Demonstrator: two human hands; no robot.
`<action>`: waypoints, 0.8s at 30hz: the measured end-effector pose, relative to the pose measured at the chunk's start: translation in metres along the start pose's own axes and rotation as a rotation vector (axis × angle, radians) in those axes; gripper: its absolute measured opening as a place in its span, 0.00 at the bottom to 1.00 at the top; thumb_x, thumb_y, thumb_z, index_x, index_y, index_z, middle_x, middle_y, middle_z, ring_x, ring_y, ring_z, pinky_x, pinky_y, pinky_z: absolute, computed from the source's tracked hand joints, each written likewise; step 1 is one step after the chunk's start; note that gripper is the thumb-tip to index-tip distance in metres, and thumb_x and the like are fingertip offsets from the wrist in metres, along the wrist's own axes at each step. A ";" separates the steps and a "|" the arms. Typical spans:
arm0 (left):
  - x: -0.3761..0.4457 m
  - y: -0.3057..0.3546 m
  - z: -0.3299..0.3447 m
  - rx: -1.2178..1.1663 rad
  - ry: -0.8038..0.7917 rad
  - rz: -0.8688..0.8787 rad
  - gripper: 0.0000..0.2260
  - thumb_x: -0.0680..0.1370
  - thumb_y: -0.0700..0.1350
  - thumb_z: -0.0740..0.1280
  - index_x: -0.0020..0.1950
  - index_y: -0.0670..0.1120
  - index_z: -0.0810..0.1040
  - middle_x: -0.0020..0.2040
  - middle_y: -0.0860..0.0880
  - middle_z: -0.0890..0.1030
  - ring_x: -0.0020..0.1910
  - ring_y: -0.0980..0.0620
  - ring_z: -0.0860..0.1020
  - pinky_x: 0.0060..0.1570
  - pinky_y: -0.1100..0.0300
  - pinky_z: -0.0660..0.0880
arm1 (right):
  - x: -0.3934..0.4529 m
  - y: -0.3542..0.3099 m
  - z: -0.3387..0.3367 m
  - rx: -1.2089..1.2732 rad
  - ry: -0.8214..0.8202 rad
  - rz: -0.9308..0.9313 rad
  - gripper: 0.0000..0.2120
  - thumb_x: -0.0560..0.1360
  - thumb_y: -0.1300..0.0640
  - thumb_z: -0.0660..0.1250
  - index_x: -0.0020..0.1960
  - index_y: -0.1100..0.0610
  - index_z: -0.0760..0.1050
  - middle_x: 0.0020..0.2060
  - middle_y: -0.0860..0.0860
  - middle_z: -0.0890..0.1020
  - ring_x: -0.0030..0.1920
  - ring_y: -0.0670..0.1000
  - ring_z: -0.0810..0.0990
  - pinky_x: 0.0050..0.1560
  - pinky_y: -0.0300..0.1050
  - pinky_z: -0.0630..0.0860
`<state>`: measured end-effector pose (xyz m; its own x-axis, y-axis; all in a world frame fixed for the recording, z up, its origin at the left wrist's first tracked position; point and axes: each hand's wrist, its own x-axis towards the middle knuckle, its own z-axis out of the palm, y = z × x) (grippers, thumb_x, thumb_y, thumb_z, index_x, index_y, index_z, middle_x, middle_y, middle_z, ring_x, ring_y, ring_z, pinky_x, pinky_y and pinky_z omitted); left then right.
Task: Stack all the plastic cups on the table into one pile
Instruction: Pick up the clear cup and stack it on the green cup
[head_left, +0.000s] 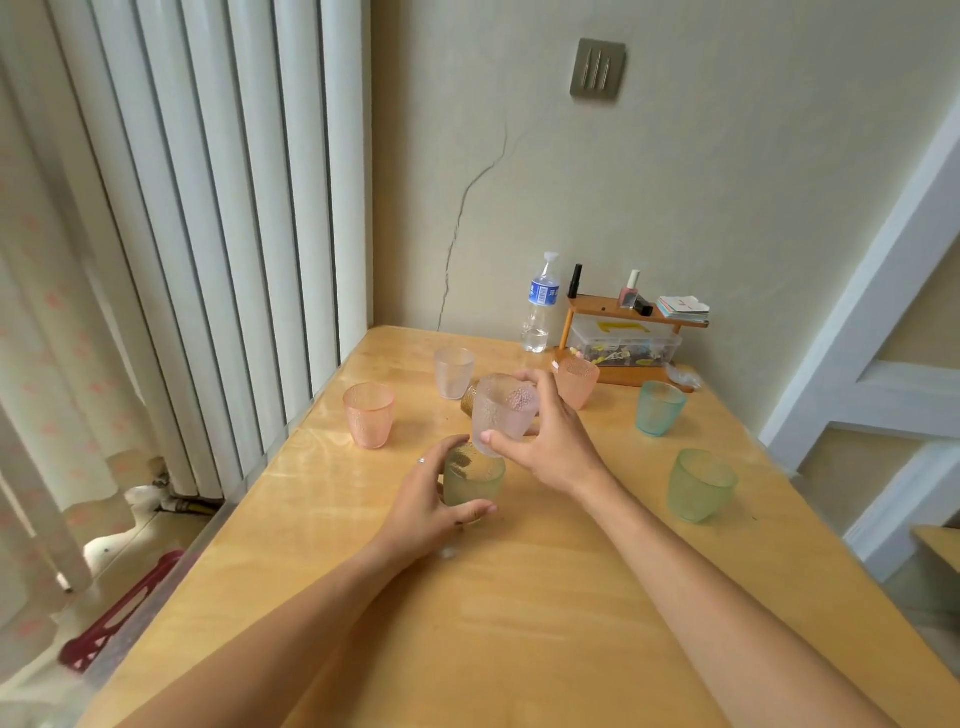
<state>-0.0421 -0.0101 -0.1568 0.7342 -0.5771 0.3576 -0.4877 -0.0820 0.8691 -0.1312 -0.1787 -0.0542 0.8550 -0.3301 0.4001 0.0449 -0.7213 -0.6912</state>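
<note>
Gripping a yellow-green textured plastic cup (474, 480) on the glossy wooden table (519, 597), our left hand (431, 506) wrapped its fingers round it. Our right hand (550, 436) pinched a clear frosted plastic cup (503, 413), tilted, just above that cup. Behind stood a cracked beige wall (675, 182).

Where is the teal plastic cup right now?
In the head view, the teal plastic cup stands upright at the table's far right, just in front of the small wooden shelf, between the pink cup and the nearer green cup.
</note>
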 end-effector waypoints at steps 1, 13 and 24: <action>0.000 0.001 0.000 -0.005 -0.002 0.005 0.42 0.66 0.58 0.84 0.76 0.55 0.71 0.66 0.52 0.82 0.64 0.51 0.82 0.55 0.46 0.83 | -0.001 -0.001 0.002 0.004 -0.033 0.003 0.37 0.66 0.45 0.79 0.69 0.46 0.63 0.65 0.44 0.75 0.59 0.51 0.78 0.58 0.51 0.79; 0.011 -0.004 0.000 0.026 -0.022 0.023 0.37 0.69 0.39 0.81 0.73 0.56 0.70 0.64 0.55 0.84 0.63 0.56 0.83 0.62 0.49 0.81 | -0.017 0.009 0.040 -0.054 -0.224 0.081 0.40 0.69 0.39 0.74 0.73 0.45 0.57 0.70 0.51 0.74 0.68 0.52 0.75 0.68 0.46 0.72; 0.044 -0.011 -0.003 0.151 -0.063 0.099 0.35 0.71 0.44 0.78 0.75 0.47 0.67 0.68 0.52 0.79 0.68 0.53 0.78 0.67 0.53 0.75 | 0.006 0.015 0.050 0.007 -0.112 0.110 0.37 0.71 0.45 0.76 0.72 0.47 0.60 0.66 0.49 0.75 0.64 0.52 0.74 0.57 0.42 0.70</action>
<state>-0.0031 -0.0317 -0.1494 0.6504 -0.6379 0.4123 -0.6249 -0.1408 0.7679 -0.0998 -0.1607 -0.0924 0.9072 -0.3368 0.2520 -0.0490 -0.6797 -0.7319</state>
